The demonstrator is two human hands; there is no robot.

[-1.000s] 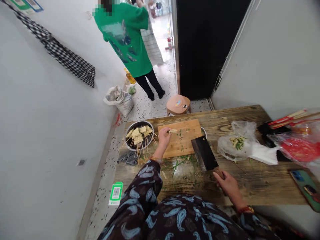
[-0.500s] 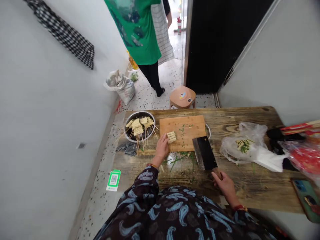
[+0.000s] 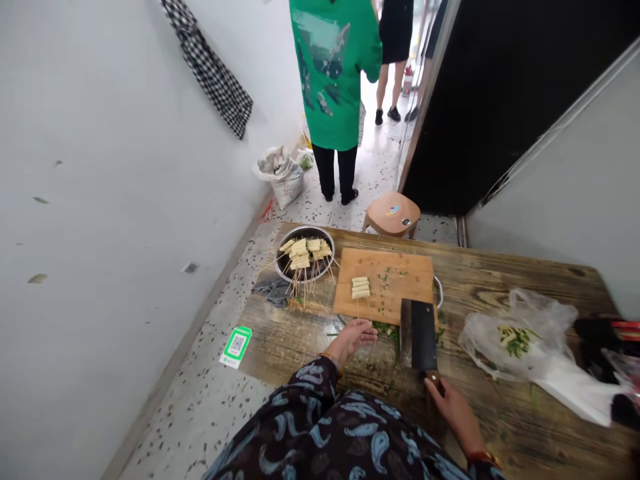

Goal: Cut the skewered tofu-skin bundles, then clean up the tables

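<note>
gripping wooden-handled rectangular cleaver point(image 3: 420, 331), right hand point(image 3: 451, 405); left hand point(image 3: 355, 338) unclenched by thin sticks point(image 3: 358, 309)

Room above board point(image 3: 413, 272), cleaver point(image 3: 424, 333) at right corner

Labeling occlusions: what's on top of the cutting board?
On the cutting board: skewered pale rolls and green scraps. The cleaver overlaps its near edge, at right; anything beneath can't be seen.

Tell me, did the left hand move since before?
Yes: against the cutting board, the left hand has moved toward the person, to the board's near edge.
</note>
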